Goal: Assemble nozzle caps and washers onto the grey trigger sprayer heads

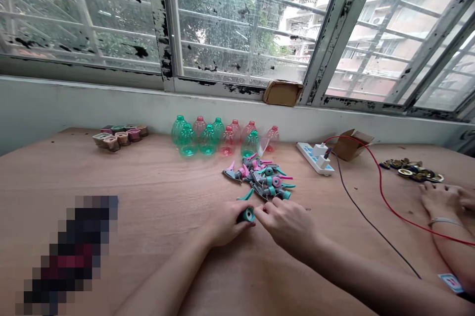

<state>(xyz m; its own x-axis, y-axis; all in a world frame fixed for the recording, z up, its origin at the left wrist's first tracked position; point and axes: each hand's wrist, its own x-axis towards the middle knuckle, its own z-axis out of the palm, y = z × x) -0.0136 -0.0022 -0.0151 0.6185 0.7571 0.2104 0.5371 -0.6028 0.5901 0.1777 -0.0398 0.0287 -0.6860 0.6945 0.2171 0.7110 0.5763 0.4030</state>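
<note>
Wooden table (156,197) runs under a grimy barred window (237,19), and both hands meet low at its middle. The left hand (226,224) is closed around a teal sprayer (247,214), thumb and fingers wrapped on its collar, its trigger sticking up and away from the person. The right hand (287,222) comes in from the other side with curled fingers against the same sprayer; whether they pinch it or only touch it I cannot tell.

Just beyond the grip lies a pile (261,179) of grey, teal and pink sprayers. Farther beyond, near the wall, stand green and pink bottles (218,135). Beyond and to the left of the grip sits a cluster of small cups (118,136). To the right are a power strip (315,156), a red wire (386,202) and a black wire (367,222), then metal rings (411,170). Well to the right, another person's hand (443,198) rests flat on the table.
</note>
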